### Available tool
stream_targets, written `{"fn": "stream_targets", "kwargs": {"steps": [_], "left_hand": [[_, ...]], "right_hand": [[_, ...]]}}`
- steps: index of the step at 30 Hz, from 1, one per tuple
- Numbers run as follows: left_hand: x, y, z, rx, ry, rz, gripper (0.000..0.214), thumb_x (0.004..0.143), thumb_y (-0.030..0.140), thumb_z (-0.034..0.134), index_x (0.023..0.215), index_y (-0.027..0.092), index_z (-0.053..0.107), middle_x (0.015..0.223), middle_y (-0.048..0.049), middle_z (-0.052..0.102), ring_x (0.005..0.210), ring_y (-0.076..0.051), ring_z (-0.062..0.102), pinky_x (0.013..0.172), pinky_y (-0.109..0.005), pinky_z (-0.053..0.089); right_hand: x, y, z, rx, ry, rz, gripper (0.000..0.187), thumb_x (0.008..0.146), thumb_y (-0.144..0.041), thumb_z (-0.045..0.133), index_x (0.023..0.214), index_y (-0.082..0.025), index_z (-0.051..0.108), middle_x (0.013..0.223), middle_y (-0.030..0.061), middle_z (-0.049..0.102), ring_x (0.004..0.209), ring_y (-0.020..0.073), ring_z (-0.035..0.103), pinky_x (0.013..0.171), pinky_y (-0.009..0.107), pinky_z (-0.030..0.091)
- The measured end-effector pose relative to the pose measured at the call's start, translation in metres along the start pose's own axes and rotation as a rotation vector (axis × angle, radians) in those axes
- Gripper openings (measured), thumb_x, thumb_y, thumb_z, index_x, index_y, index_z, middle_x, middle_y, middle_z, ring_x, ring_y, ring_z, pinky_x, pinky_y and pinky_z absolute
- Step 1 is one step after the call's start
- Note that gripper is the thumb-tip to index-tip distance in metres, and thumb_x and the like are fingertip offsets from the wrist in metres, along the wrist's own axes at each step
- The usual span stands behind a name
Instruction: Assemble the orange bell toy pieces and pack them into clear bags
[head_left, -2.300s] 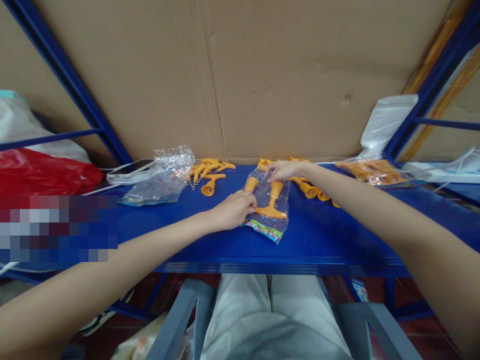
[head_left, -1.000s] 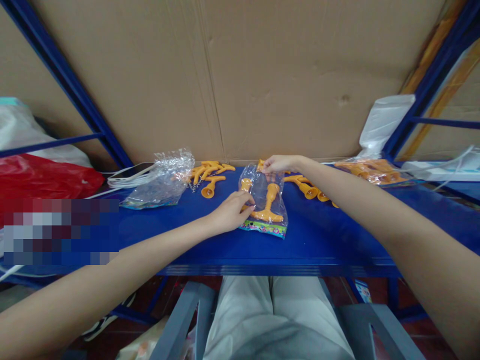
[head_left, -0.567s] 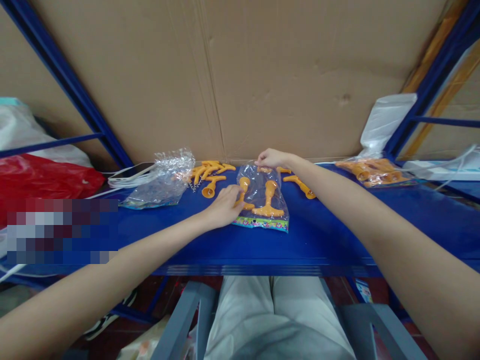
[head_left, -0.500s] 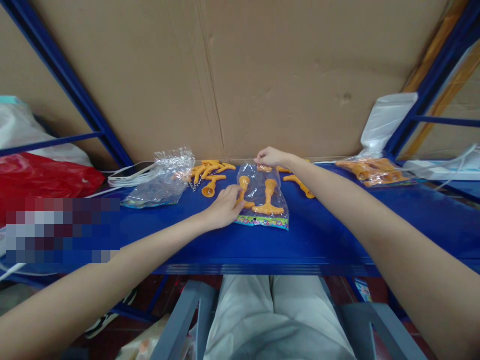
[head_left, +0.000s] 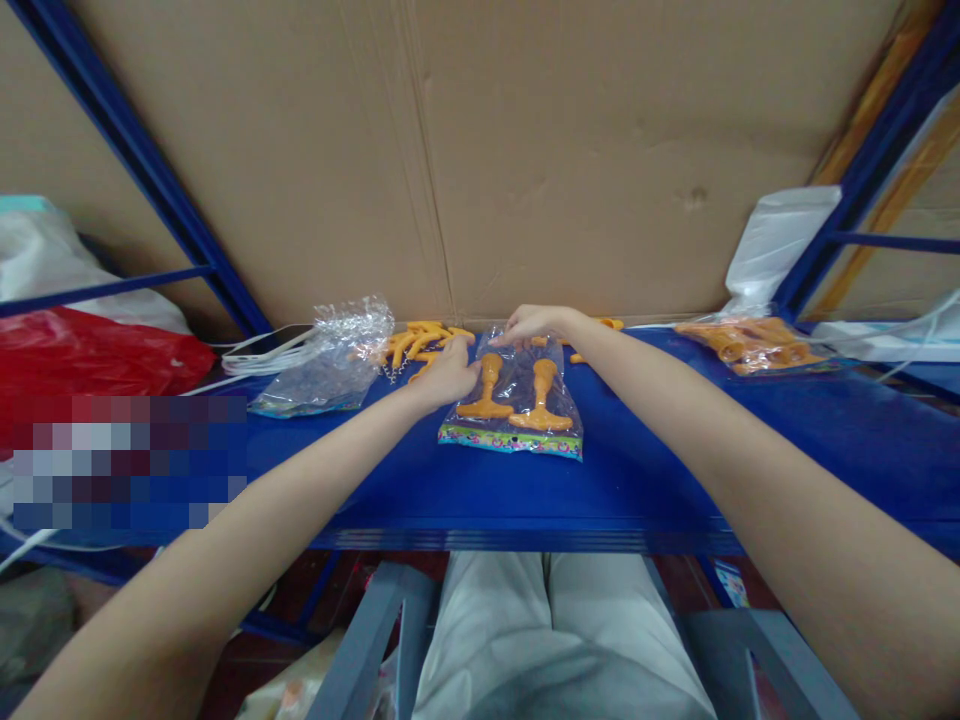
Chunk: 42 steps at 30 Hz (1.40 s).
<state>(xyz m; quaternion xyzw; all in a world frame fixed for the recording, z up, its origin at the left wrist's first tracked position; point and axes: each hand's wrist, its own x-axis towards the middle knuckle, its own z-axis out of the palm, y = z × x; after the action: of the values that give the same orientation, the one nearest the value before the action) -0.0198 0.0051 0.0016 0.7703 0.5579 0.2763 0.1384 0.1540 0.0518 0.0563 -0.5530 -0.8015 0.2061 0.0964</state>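
Observation:
A clear plastic bag lies flat in front of me, with a colourful printed strip on its near edge. Inside it are two orange T-handled corkscrews, the left one and the right one, handles towards me. My left hand is at the bag's far left side, thumb and fingers apart, touching or very close to the film. At the bag's far end, my right hand has its fingers closed on the plastic. Behind the left hand is a pile of orange corkscrew parts, some with metal spirals showing.
Crumpled clear packaging and a white cable lie left on the blue table. To the right rests a filled bag of orange pieces. A cardboard wall stands behind, with blue frame posts at both sides.
My left hand has moved away from me, from the left corkscrew to the bag's far left side. The left corkscrew now shows fully. My right hand has shifted slightly, staying at the far end.

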Motion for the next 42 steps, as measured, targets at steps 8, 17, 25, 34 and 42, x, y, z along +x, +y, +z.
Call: {"fn": "stream_targets", "kwargs": {"steps": [8, 17, 25, 34, 42], "left_hand": [[0.074, 0.017, -0.005, -0.012, -0.101, -0.048, 0.055, 0.073, 0.014, 0.055, 0.127, 0.015, 0.048, 0.122, -0.0134, 0.059, 0.108, -0.022, 0.057, 0.085, -0.027, 0.045], [0.087, 0.021, -0.006, 0.049, -0.365, 0.018, 0.042, 0.061, 0.007, 0.047, 0.095, 0.019, 0.068, 0.098, -0.0058, 0.068, 0.086, -0.018, 0.060, 0.067, -0.026, 0.047], [0.086, 0.008, 0.003, 0.010, -0.159, -0.078, 0.020, 0.067, 0.005, 0.047, 0.079, 0.012, 0.061, 0.070, -0.0049, 0.063, 0.057, -0.011, 0.053, 0.058, -0.023, 0.045], [0.080, 0.015, 0.015, -0.144, -0.013, -0.150, 0.020, 0.077, 0.002, 0.041, 0.070, 0.012, 0.057, 0.059, 0.0004, 0.053, 0.044, -0.006, 0.042, 0.050, -0.019, 0.039], [0.077, 0.017, 0.016, -0.182, 0.025, -0.184, 0.021, 0.078, 0.002, 0.041, 0.075, 0.010, 0.060, 0.058, 0.0002, 0.053, 0.046, -0.008, 0.043, 0.054, -0.022, 0.040]], "right_hand": [[0.013, 0.003, 0.009, 0.394, -0.098, 0.010, 0.009, 0.073, -0.019, 0.066, 0.068, -0.014, 0.060, 0.068, 0.0037, 0.067, 0.064, 0.0131, 0.063, 0.057, 0.021, 0.046], [0.023, 0.009, 0.017, 0.740, -0.263, -0.009, 0.012, 0.077, -0.007, 0.047, 0.070, -0.012, 0.055, 0.057, 0.0015, 0.059, 0.058, 0.0146, 0.063, 0.074, 0.031, 0.051], [0.023, 0.013, 0.013, 0.698, -0.390, 0.001, 0.009, 0.079, -0.015, 0.051, 0.079, -0.012, 0.060, 0.077, 0.0070, 0.067, 0.075, 0.0156, 0.065, 0.079, 0.030, 0.050], [0.029, 0.018, 0.018, 0.707, -0.377, -0.026, 0.006, 0.077, -0.013, 0.061, 0.080, -0.009, 0.062, 0.068, 0.0042, 0.066, 0.066, 0.0131, 0.061, 0.076, 0.030, 0.050], [0.028, 0.021, 0.021, 0.693, -0.320, -0.042, 0.011, 0.075, -0.019, 0.068, 0.077, -0.012, 0.060, 0.062, 0.0012, 0.063, 0.066, 0.0133, 0.064, 0.076, 0.031, 0.052]]}}
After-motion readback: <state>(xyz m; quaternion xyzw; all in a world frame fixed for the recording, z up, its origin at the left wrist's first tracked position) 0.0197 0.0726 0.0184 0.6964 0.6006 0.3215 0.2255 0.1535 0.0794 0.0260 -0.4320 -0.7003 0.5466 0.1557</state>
